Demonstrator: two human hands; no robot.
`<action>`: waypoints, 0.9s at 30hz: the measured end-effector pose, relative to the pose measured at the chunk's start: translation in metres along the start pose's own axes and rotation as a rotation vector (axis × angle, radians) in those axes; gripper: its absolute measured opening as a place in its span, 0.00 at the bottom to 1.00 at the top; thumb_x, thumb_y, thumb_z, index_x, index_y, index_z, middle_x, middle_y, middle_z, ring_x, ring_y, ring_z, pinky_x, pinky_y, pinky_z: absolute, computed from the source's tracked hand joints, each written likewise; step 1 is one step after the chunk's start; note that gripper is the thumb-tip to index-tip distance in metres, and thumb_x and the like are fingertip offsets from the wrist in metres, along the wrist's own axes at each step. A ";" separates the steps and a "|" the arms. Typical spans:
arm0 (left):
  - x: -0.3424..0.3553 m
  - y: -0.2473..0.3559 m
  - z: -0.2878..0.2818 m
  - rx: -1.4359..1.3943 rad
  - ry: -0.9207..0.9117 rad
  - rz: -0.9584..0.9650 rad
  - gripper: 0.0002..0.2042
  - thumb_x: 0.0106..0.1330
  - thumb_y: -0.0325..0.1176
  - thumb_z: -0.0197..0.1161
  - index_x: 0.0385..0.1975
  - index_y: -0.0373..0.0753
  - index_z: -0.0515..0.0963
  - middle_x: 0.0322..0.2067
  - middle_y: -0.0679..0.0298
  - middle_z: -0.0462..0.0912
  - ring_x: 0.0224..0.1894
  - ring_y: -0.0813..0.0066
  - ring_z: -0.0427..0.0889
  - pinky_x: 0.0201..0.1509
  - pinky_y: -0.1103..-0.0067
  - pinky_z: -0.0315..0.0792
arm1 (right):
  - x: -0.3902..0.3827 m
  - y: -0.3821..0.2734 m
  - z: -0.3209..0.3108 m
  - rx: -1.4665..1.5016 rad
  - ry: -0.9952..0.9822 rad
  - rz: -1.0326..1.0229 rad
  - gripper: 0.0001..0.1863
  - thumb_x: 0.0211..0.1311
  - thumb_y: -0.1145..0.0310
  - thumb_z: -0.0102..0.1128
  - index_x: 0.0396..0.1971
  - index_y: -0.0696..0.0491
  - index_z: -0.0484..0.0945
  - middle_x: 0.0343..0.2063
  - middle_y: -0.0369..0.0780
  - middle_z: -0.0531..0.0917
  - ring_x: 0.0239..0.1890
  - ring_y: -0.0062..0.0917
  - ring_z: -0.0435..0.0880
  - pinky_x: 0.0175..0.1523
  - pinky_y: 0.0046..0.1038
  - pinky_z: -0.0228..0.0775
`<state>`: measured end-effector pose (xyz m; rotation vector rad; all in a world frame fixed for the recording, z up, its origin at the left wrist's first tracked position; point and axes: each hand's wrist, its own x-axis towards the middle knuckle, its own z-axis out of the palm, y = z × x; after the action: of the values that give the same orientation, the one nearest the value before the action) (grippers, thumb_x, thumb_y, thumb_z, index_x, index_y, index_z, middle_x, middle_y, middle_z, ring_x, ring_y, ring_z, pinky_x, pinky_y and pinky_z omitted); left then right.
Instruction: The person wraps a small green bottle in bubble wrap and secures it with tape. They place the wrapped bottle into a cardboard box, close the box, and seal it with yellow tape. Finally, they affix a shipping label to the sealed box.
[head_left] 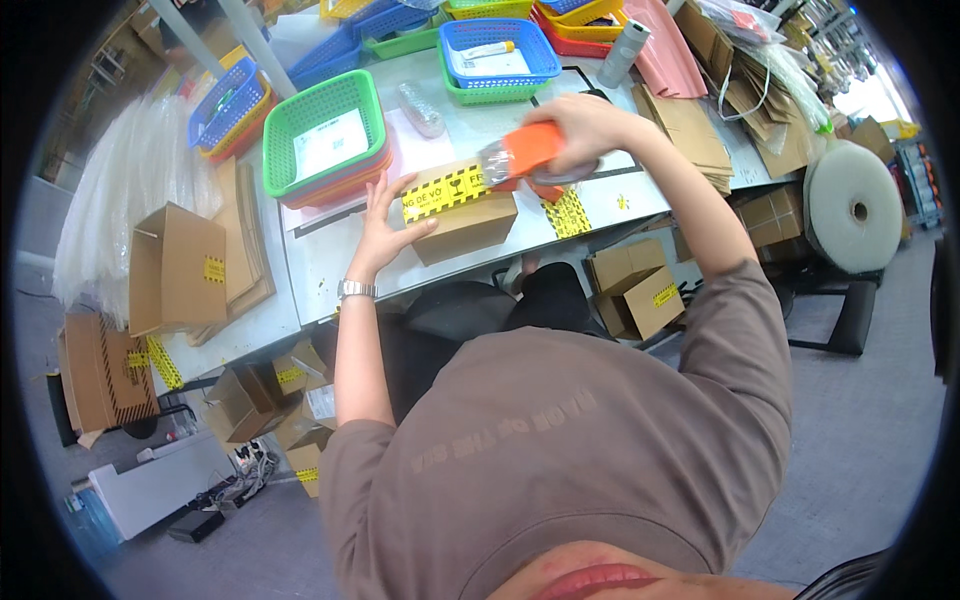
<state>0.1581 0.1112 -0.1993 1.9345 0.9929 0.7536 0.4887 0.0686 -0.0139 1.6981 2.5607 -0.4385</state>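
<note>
Grey floor spreads out behind and beneath a white bench (313, 292), whose far side is crowded with plastic baskets. On the bench's near part, toward the middle, sits a closed cardboard box (470, 232), with yellow warning tape (440, 197) with black markings lying along its top. The person's left hand (380, 225) is at the box's left end, fingers spread and unclenched, the thumb reaching toward the near side. The right hand (585, 130) has its fingers wrapped around an orange tape dispenser (530, 150), whose front is at the right end of the box's top; the hand is somewhat blurred. Just right of the box, another yellow strip (567, 214) lies at the near edge of the bench.

Farther left stands a green basket (275, 150) stacked on others, with a white sheet (330, 145) inside. Beyond the box is a clear wrapped item (421, 110), and farther off, a blue basket (550, 66). To the left, an open carton (180, 270) stands beside flat cardboard; more flat cardboard (690, 140) lies at the right, and a big white roll (850, 185) is beyond the bench's right end.
</note>
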 end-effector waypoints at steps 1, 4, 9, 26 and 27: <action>0.001 0.000 0.001 -0.001 0.005 0.006 0.41 0.46 0.53 0.76 0.64 0.57 0.68 0.71 0.42 0.44 0.75 0.45 0.31 0.71 0.47 0.32 | -0.010 0.022 0.009 -0.007 0.052 0.013 0.35 0.29 0.54 0.69 0.46 0.51 0.80 0.35 0.46 0.85 0.37 0.38 0.84 0.43 0.35 0.76; -0.001 -0.002 0.003 -0.003 0.022 0.003 0.41 0.46 0.53 0.76 0.64 0.57 0.68 0.71 0.42 0.44 0.74 0.44 0.32 0.71 0.48 0.33 | -0.031 0.031 0.014 0.126 0.065 0.046 0.35 0.30 0.56 0.69 0.47 0.52 0.80 0.35 0.46 0.85 0.37 0.39 0.83 0.45 0.35 0.75; 0.002 0.001 0.000 -0.031 -0.003 0.025 0.40 0.46 0.53 0.75 0.63 0.58 0.68 0.72 0.44 0.43 0.74 0.44 0.31 0.72 0.49 0.33 | -0.022 0.051 0.040 0.124 0.072 0.016 0.35 0.29 0.58 0.68 0.48 0.53 0.79 0.36 0.47 0.84 0.39 0.40 0.83 0.48 0.35 0.74; -0.041 0.062 0.063 0.570 0.238 0.376 0.30 0.54 0.42 0.64 0.61 0.47 0.71 0.64 0.62 0.68 0.69 0.59 0.61 0.73 0.56 0.44 | -0.063 -0.059 0.149 0.504 0.352 0.241 0.33 0.41 0.56 0.68 0.51 0.51 0.73 0.36 0.48 0.82 0.42 0.42 0.82 0.47 0.38 0.73; -0.042 0.063 0.064 0.631 0.234 0.377 0.30 0.54 0.42 0.64 0.61 0.49 0.71 0.65 0.63 0.68 0.69 0.59 0.61 0.72 0.55 0.44 | -0.066 -0.064 0.146 0.509 0.384 0.229 0.33 0.43 0.56 0.68 0.54 0.48 0.72 0.36 0.47 0.82 0.42 0.41 0.82 0.46 0.38 0.73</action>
<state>0.2097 0.0280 -0.1823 2.6779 1.1087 0.9744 0.4392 -0.0507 -0.1285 2.4265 2.5982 -0.8866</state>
